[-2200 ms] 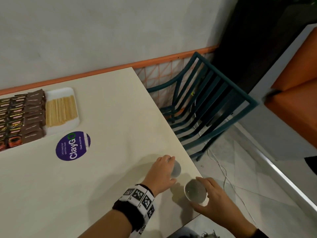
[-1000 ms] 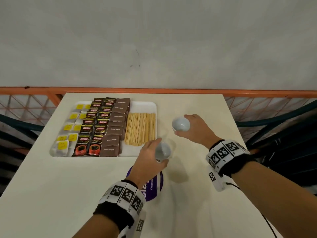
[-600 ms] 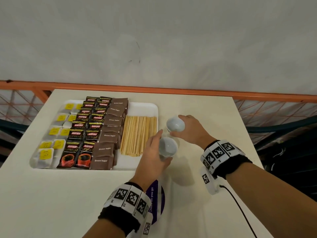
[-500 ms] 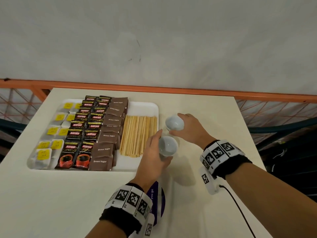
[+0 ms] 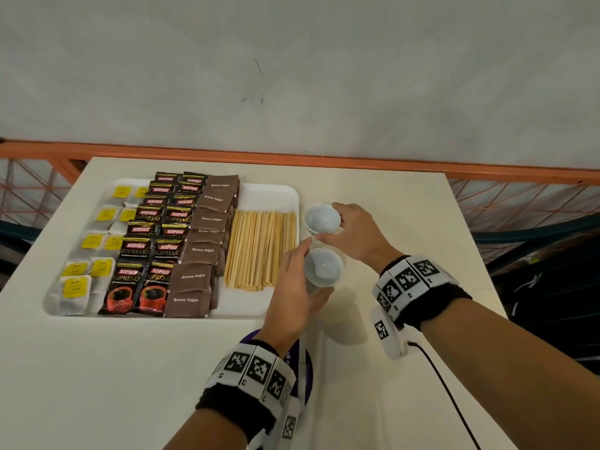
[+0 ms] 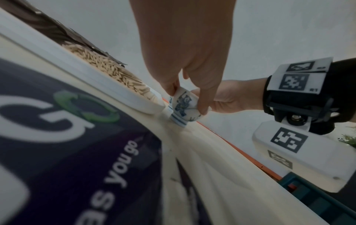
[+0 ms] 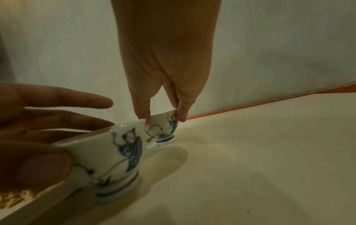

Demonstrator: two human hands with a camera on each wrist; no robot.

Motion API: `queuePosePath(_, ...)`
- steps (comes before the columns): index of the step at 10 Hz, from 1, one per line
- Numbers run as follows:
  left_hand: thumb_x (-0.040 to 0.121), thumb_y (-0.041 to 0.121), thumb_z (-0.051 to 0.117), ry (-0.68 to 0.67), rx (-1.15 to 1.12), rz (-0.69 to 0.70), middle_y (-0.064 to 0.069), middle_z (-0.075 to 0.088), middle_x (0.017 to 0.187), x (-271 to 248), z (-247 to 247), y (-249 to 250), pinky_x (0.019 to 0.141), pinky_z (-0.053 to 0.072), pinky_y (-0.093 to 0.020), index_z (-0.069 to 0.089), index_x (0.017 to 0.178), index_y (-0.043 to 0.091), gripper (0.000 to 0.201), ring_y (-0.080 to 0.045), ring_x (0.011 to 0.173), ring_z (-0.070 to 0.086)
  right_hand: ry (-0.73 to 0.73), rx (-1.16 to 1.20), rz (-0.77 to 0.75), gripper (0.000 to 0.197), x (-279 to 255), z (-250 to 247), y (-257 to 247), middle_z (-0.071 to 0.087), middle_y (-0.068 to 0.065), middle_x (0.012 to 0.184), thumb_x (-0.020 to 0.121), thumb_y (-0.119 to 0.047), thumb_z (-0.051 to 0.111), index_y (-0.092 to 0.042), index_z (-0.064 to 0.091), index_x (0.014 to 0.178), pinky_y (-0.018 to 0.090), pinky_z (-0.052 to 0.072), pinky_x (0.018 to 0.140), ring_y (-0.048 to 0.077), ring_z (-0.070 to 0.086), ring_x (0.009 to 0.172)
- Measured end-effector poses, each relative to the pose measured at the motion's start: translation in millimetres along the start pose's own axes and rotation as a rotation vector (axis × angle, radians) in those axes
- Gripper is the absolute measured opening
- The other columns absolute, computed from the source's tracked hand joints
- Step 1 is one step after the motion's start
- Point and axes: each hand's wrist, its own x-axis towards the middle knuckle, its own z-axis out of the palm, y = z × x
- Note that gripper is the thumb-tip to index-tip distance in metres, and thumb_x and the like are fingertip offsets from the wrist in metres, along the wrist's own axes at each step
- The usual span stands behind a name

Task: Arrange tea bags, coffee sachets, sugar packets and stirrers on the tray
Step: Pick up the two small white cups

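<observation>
Since half a second ago, both cups have come lower, right of the tray (image 5: 269, 193). The left hand (image 5: 292, 287) holds the near cup (image 5: 323, 267) between thumb and fingers; its foot rests on the bench (image 5: 406, 203). The right hand (image 5: 357, 235) pinches the far cup (image 5: 322, 219), also seated. The cups stand just beside the tray's right rim, near each other. Open bench lies to their right. On the tray: tea bags (image 5: 76, 289), coffee sachets (image 5: 136, 251), sugar packets (image 5: 191, 287), stirrers (image 5: 259, 251). A purple sticker (image 5: 302, 362) lies under the left wrist.
</observation>
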Motion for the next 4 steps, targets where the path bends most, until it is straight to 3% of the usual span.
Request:
queuePosePath(2,0.077,0.019,0.074,-0.008,0.040,0.022,0.005,0.037,0.138,0.5,-1.4,0.8,0.101,0.025,-0.015,0.030,0.141,0.025,0.078,0.001,0.116,0.034,0.025,0.006,0.018,0.042,-1.6,0.7,-2.7,0.051,0.005,0.095,0.074,-0.030,0.074,-0.009,0.054,0.105,0.026,0.030,0.074,0.016,0.041,0.085)
queuePosePath(3,0.078,0.021,0.074,-0.032,0.019,0.012,0.008,0.033,0.136,-1.4,-5.5,0.0,0.104,0.026,-0.020,0.028,0.142,0.025,0.079,-0.001,0.118,0.034,0.012,0.024,0.025,0.051,-4.1,0.4,-3.6,0.055,0.011,0.108,0.075,-0.029,0.074,-0.009,0.051,0.116,0.028,0.034,0.078,0.020,0.047,0.093)
queuePosePath(4,0.079,0.026,0.073,-0.032,0.028,0.027,0.015,0.030,0.130,-7.9,-10.8,3.1,0.102,0.024,-0.018,0.029,0.141,0.026,0.076,0.001,0.118,0.032,0.018,0.078,0.077,0.071,-9.5,-2.3,-3.7,0.049,0.013,0.129,0.077,-0.030,0.072,-0.010,0.037,0.135,0.037,0.040,0.099,0.027,0.048,0.117)
